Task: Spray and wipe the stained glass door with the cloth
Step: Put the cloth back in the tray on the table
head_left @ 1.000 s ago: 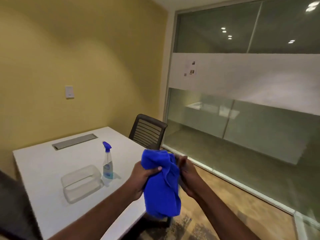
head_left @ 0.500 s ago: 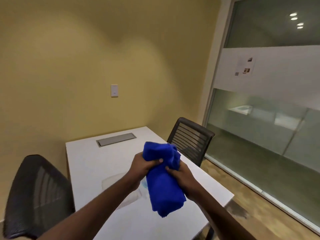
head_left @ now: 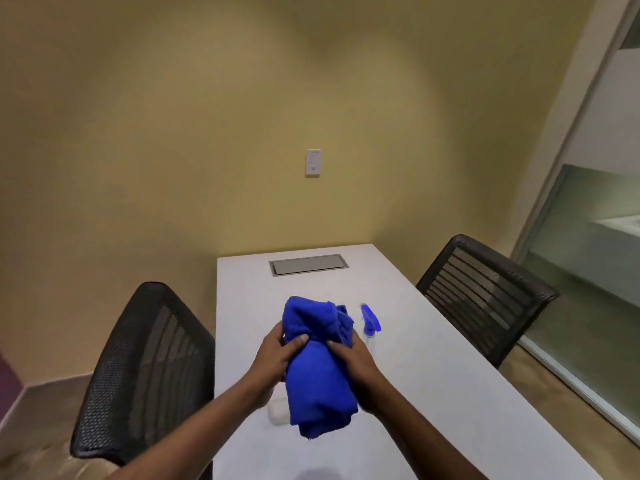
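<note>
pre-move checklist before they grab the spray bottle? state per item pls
1. Cloth held securely: ok. The blue cloth is bunched and gripped by the left hand and the right hand.
2. A hand free for the bottle: not ok, both are on the cloth.
3. Spray bottle located: ok. The spray bottle stands upright on the white table, just behind the right hand.
4. Bottle fill level: cannot tell, its body is blurred and partly hidden.
5. Glass door in view: not ok, only a strip of glass at the right edge.
6. Stains located: cannot tell.
</note>
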A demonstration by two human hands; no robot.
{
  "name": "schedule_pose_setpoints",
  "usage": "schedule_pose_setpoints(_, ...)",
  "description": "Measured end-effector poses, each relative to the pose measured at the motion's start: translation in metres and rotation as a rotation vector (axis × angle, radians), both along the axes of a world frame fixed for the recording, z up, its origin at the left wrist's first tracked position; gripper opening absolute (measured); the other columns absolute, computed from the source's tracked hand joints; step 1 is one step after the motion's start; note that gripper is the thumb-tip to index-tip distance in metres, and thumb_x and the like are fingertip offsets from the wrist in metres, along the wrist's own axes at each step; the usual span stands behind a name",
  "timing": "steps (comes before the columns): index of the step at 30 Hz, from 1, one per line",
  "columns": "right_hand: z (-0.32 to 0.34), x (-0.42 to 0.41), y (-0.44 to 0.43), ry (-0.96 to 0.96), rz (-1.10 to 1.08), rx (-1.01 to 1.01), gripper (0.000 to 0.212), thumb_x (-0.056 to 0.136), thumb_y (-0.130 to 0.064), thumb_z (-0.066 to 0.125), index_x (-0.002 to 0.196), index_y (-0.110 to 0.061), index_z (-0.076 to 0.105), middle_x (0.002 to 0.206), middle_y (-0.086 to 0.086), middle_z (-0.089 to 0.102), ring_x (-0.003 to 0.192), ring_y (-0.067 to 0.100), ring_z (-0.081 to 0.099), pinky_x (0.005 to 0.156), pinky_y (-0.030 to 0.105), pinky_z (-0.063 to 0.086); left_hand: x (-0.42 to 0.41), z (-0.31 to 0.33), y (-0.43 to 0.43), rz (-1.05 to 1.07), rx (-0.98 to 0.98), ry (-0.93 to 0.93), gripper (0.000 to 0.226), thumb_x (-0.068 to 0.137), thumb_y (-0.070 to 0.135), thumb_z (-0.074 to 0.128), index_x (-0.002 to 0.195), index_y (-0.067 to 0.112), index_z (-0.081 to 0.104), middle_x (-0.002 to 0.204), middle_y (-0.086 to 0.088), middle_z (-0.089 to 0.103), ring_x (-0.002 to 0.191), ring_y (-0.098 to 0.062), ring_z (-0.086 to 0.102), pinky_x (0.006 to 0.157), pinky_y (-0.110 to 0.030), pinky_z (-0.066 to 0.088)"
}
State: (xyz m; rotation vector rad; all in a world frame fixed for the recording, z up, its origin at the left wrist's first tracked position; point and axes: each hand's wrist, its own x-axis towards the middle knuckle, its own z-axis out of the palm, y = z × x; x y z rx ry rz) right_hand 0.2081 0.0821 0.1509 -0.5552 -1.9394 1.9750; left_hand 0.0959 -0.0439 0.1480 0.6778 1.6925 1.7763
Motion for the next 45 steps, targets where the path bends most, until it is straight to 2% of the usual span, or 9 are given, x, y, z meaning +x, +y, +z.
schedule_pose_setpoints(5, -0.045, -0.048, 0.036, -0.004, 0.118, -0.043, 0.042, 0.087, -0.038, 0.058, 0.128, -0.041, 0.05, 0.126, -0.008, 0.063, 0.114, 0.01, 0.062, 0.1, 0.038, 0.05, -0.026, -0.043, 0.026, 0.128, -0.032, -0.009, 0.025, 0.095, 0.032, 0.058, 0.119, 0.032, 0.056, 0.111, 0.007, 0.07, 0.103, -0.014, 0.067, 0.085, -0.035, 0.056)
schedule_pose_setpoints(10, -0.096, -0.089, 0.063, -0.053, 0.191, -0.118, 0.041, 0.096, -0.031, 0.053, 0.136, -0.037, 0.045, 0.13, -0.01, 0.061, 0.114, 0.005, 0.061, 0.095, 0.029, 0.051, -0.049, -0.083, 0.046, 0.183, -0.122, -0.035, 0.036, 0.092, 0.047, 0.057, 0.126, 0.039, 0.05, 0.12, 0.013, 0.066, 0.109, -0.009, 0.064, 0.09, -0.035, 0.054)
schedule_pose_setpoints(14, -0.133, -0.114, 0.073, -0.084, 0.193, -0.204, 0.05, 0.087, -0.046, 0.057, 0.135, -0.039, 0.044, 0.131, -0.011, 0.06, 0.115, 0.007, 0.061, 0.099, 0.034, 0.051, -0.072, -0.112, 0.054, 0.233, -0.199, -0.094, 0.045, 0.081, 0.056, 0.062, 0.124, 0.045, 0.049, 0.12, 0.009, 0.066, 0.107, -0.012, 0.065, 0.09, -0.043, 0.056)
schedule_pose_setpoints(19, -0.16, -0.146, 0.083, -0.102, 0.201, -0.263, 0.053, 0.087, -0.048, 0.057, 0.136, -0.036, 0.043, 0.132, -0.007, 0.059, 0.115, 0.01, 0.061, 0.1, 0.038, 0.05, -0.105, -0.14, 0.059, 0.256, -0.307, -0.08, 0.066, 0.07, 0.064, 0.068, 0.129, 0.048, 0.043, 0.123, 0.002, 0.063, 0.11, -0.017, 0.063, 0.092, -0.049, 0.054)
schedule_pose_setpoints(25, -0.197, -0.171, 0.091, -0.137, 0.211, -0.322, 0.044, 0.092, -0.039, 0.055, 0.135, -0.03, 0.046, 0.13, -0.001, 0.061, 0.114, 0.015, 0.063, 0.093, 0.034, 0.054, -0.13, -0.168, 0.067, 0.167, -0.456, -0.067, 0.084, 0.066, 0.042, 0.082, 0.135, 0.044, 0.033, 0.121, 0.007, 0.061, 0.105, -0.014, 0.063, 0.087, -0.038, 0.057)
schedule_pose_setpoints(31, -0.228, -0.182, 0.093, -0.205, 0.2, -0.42, 0.055, 0.079, -0.047, 0.067, 0.128, -0.03, 0.05, 0.124, 0.003, 0.065, 0.111, 0.019, 0.065, 0.092, 0.038, 0.054, -0.142, -0.189, 0.074, 0.208, -0.68, 0.134, 0.083, 0.074, 0.034, 0.077, 0.14, 0.037, 0.027, 0.093, 0.002, 0.064, 0.084, -0.016, 0.063, 0.07, -0.029, 0.053)
schedule_pose_setpoints(39, -0.266, -0.191, 0.095, -0.308, 0.16, -0.338, 0.073, 0.059, -0.034, 0.087, 0.122, -0.019, 0.055, 0.115, 0.011, 0.068, 0.108, 0.029, 0.065, 0.087, 0.041, 0.057, -0.143, -0.208, 0.079, 0.105, -1.084, 0.53, 0.087, 0.082, 0.048, 0.061, 0.148, 0.025, 0.01, 0.123, -0.003, 0.055, 0.096, -0.024, 0.062, 0.073, -0.033, 0.048)
schedule_pose_setpoints(43, -0.276, -0.198, 0.09, -0.449, 0.079, -0.415, 0.037, 0.065, -0.008, 0.076, 0.099, -0.005, 0.061, 0.094, 0.018, 0.07, 0.089, 0.033, 0.069, 0.078, 0.044, 0.059, -0.142, -0.208, 0.085, -0.031, -1.282, 0.827, 0.058, 0.091, 0.041, 0.053, 0.139, 0.021, 0.027, 0.114, -0.005, 0.054, 0.071, -0.02, 0.048, 0.06, -0.033, 0.041)
schedule_pose_setpoints(45, -0.275, -0.2, 0.087, -0.497, 0.04, -0.446, 0.016, 0.071, 0.003, 0.067, 0.084, -0.005, 0.06, 0.077, 0.014, 0.067, 0.074, 0.029, 0.066, 0.066, 0.036, 0.056, -0.142, -0.211, 0.086, -0.071, -1.258, 0.941, 0.035, 0.086, 0.034, 0.061, 0.115, 0.019, 0.049, 0.101, -0.004, 0.058, 0.066, -0.018, 0.041, 0.054, -0.033, 0.041)
